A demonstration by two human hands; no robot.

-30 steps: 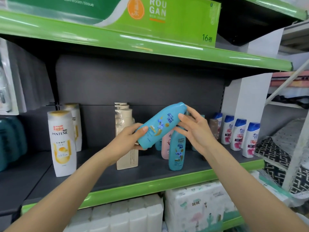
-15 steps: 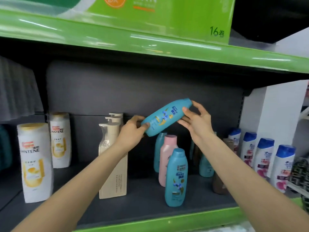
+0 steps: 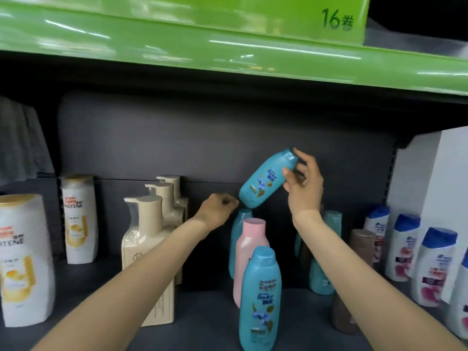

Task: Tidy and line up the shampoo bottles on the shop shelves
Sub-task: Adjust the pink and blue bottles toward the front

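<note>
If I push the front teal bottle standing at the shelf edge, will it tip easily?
Probably yes. The front teal bottle is tall and narrow, so a push high up may topple it. It stands near the shelf front, so it might fall off. Its smooth plastic likely slides when pushed low.

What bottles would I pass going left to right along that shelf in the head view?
Pantene bottle → beige pump bottle → pink bottle → brown bottle → blue-capped white bottle.
</note>
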